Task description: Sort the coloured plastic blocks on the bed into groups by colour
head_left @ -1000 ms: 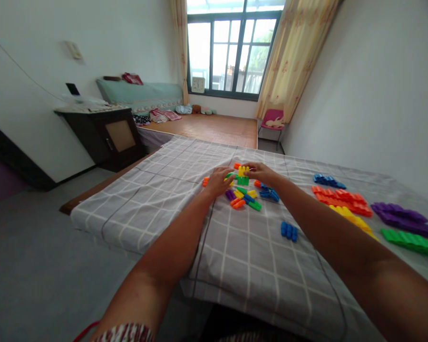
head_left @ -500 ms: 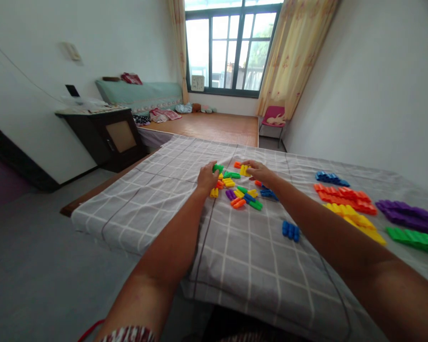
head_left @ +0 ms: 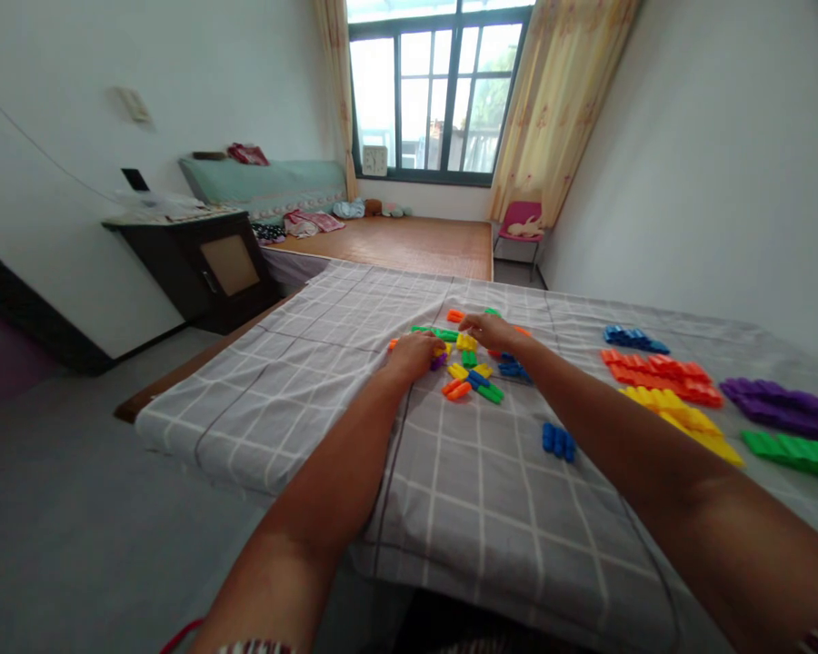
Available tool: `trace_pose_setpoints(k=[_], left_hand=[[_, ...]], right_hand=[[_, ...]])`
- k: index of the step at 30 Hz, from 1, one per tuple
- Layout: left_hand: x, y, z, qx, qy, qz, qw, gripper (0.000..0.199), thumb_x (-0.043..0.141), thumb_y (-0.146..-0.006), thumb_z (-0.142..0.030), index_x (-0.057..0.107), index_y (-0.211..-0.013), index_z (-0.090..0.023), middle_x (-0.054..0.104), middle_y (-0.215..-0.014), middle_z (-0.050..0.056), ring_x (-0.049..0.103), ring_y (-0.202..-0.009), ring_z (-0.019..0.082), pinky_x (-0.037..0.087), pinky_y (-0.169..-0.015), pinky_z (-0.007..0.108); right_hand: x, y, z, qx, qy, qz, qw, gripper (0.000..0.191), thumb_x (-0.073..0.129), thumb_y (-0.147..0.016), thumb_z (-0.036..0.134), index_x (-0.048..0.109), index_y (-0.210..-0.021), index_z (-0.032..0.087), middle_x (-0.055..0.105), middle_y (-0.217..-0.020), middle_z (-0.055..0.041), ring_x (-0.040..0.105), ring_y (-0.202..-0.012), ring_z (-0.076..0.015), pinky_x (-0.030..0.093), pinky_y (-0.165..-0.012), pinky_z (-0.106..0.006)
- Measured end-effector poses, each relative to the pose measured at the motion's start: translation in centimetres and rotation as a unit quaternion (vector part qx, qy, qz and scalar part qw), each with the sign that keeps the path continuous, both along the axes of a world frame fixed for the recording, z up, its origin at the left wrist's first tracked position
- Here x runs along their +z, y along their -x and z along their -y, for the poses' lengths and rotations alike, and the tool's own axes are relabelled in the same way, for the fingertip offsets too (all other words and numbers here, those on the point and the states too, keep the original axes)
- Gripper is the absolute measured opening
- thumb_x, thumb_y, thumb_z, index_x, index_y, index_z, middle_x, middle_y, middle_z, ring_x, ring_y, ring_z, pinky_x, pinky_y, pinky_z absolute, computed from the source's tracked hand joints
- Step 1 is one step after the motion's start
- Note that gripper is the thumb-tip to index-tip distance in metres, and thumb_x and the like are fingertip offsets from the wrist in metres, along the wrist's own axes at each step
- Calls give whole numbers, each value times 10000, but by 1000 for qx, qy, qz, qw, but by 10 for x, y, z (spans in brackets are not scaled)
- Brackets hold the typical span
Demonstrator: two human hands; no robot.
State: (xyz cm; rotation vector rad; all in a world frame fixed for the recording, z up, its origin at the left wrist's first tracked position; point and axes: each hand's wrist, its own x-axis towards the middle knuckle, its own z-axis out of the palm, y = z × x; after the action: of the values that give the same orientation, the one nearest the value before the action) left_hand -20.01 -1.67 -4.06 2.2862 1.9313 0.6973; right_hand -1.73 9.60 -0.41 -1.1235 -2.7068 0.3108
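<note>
Loose blocks (head_left: 469, 359) scattered over a checked sheet (head_left: 300, 363)

The left hand (head_left: 417, 352) reaches in at nine o'clock of them, fingers bent by a purple block (head_left: 439, 361); the right hand (head_left: 487, 329), at one o'clock, curls beside a yellow block (head_left: 466, 342). The two stand apart; whether either grips anything, I cannot tell. A ribbed blue block (head_left: 559, 442) lies toward four o'clock. Well apart, at three o'clock, lies an orange row (head_left: 664, 368).

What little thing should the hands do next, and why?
Maybe the right hand could draw out the yellow block right by it: that seems easy to reach, and other yellow blocks lie grouped off to the right, while this pile mixes colours.
</note>
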Motion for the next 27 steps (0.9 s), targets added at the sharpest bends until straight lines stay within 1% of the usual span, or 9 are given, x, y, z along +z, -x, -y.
trace_pose_setpoints(k=[2, 4, 9, 13, 16, 19, 21, 24, 27], left_hand=[[1, 0, -1, -4, 0, -31, 999, 274, 569, -800, -162, 736, -1002, -242, 681, -1067, 81, 617, -985, 238, 463, -906, 366], [3, -3, 0, 18, -10, -60, 998, 283, 540, -827, -168, 725, -1033, -230, 681, -1072, 91, 623, -975, 246, 464, -888, 375], [4, -18, 4, 66, -22, -70, 995, 307, 541, -875, -404, 704, -1079, -242, 675, -1041, 95, 624, -947, 244, 459, -865, 363], [5, -22, 2, 90, 3, -57, 994, 303, 592, -833, -443, 720, -1024, -246, 673, -1033, 87, 630, -904, 228, 464, -830, 334], [5, -20, -3, 83, 23, -36, 996, 281, 602, -821, -416, 724, -1001, -238, 681, -1010, 83, 634, -901, 232, 473, -810, 328], [5, -15, -12, 76, 43, -23, 996, 280, 626, -796, -395, 723, -990, -217, 687, -1008, 94, 635, -921, 249, 477, -822, 338], [7, -12, -18, 70, 59, -29, 995, 261, 648, -771, -368, 724, -955, -199, 690, -1008, 101, 632, -942, 258, 477, -841, 340], [16, -7, -25, 52, 78, -57, 994, 236, 681, -718, -322, 716, -915, -196, 697, -973, 88, 634, -938, 255, 483, -839, 329], [34, -6, -28, 60, 75, -96, 991, 320, 683, -681, -277, 691, -990, -191, 682, -1020, 89, 638, -936, 261, 493, -830, 335]], right_hand=[[-1, -5, -2, -1, 13, 20, 1000, 216, 622, -807, 190, 719, -997, 227, 722, -1038, -33, 646, -921, -184, 469, -797, -255], [-3, -7, -3, -1, 27, 41, 999, 229, 702, -757, 248, 719, -984, 232, 723, -1024, -38, 650, -880, -197, 479, -750, -261], [-4, -5, 1, -6, 33, 65, 997, 283, 732, -715, 247, 709, -989, 178, 717, -1021, -92, 648, -854, -229, 485, -715, -291], [9, -11, 11, 8, -15, 27, 1000, 393, 719, -687, 180, 666, -1077, 188, 685, -1089, -78, 629, -922, -215, 487, -793, -295], [23, -31, 22, 23, -63, -39, 997, 439, 681, -700, 163, 628, -1136, 155, 652, -1124, -104, 616, -950, -204, 481, -847, -301], [33, -72, 35, 40, -65, -96, 992, 449, 671, -711, 188, 617, -1154, 143, 642, -1123, -109, 617, -945, -202, 487, -859, -309], [37, -111, 42, 38, -55, -119, 991, 447, 667, -712, 193, 622, -1156, 155, 638, -1138, -101, 621, -942, -198, 495, -855, -309], [40, -186, 48, -23, -28, -151, 988, 421, 652, -725, 218, 636, -1142, 165, 638, -1151, -100, 631, -917, -194, 516, -828, -312], [41, -267, 50, -103, 11, -190, 976, 403, 646, -737, 291, 648, -1119, 164, 657, -1116, -100, 637, -917, -202, 524, -838, -333]])
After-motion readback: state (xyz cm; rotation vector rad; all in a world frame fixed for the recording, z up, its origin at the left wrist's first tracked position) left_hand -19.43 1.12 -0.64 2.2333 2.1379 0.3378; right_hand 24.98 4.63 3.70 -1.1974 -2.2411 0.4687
